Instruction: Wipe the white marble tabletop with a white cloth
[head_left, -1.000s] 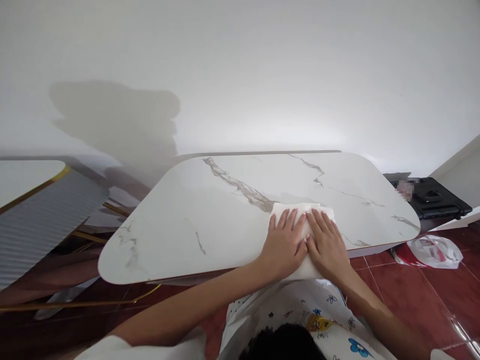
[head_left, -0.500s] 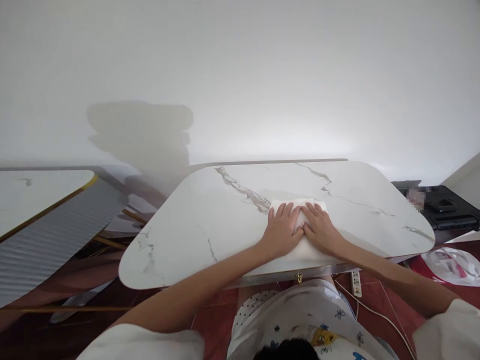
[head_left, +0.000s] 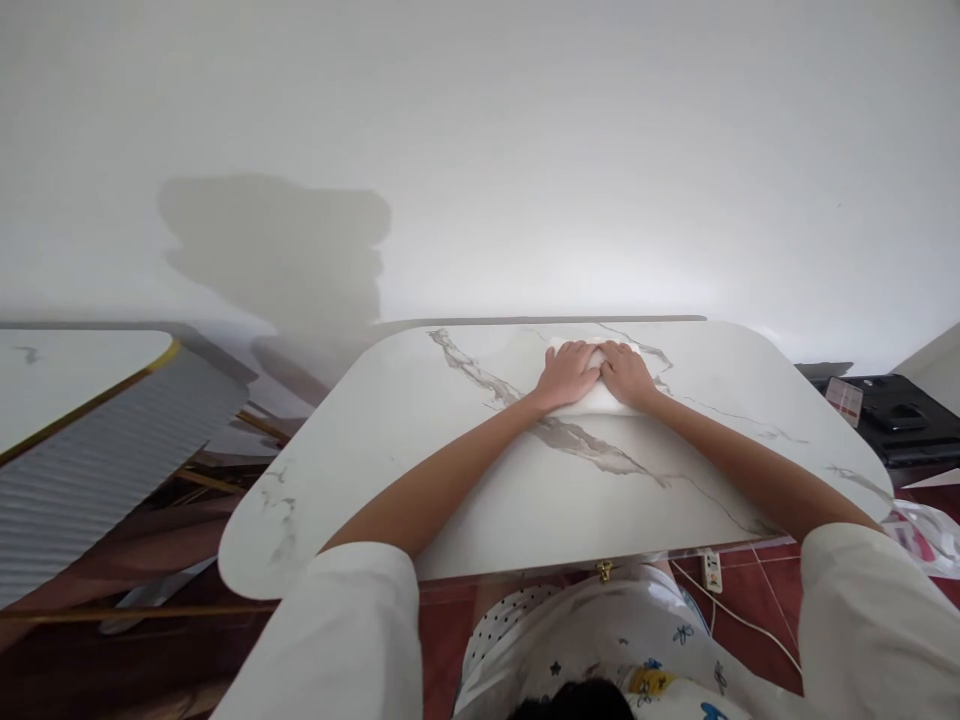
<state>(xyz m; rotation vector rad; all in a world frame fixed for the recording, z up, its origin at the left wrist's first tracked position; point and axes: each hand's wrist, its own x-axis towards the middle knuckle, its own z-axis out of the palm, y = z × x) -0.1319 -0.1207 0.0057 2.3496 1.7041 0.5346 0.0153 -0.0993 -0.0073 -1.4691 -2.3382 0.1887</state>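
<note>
A folded white cloth (head_left: 600, 398) lies on the white marble-patterned tabletop (head_left: 480, 520), toward its far side. My left hand (head_left: 570, 374) rests palm down on the cloth's left part, its fingers laid over the far portion. On the right part lies my right hand (head_left: 624, 374), also palm down. Both thumbs point inward and nearly meet at the middle. The hands cover much of the cloth, and their palms are hidden. Both arms reach forward across the table, elbows apart.
A plain wall (head_left: 525, 180) rises behind the table. Another marble-top piece with a ribbed side (head_left: 112, 450) stands left. At right are a black case (head_left: 911, 425) and a clear plastic bag (head_left: 926, 535). A power strip (head_left: 711, 572) with its cord lies on the red floor.
Both hands have slid the cloth away from my body, from the near part of the tabletop toward the far edge. The arms are stretched further out, and the view has shifted slightly.
</note>
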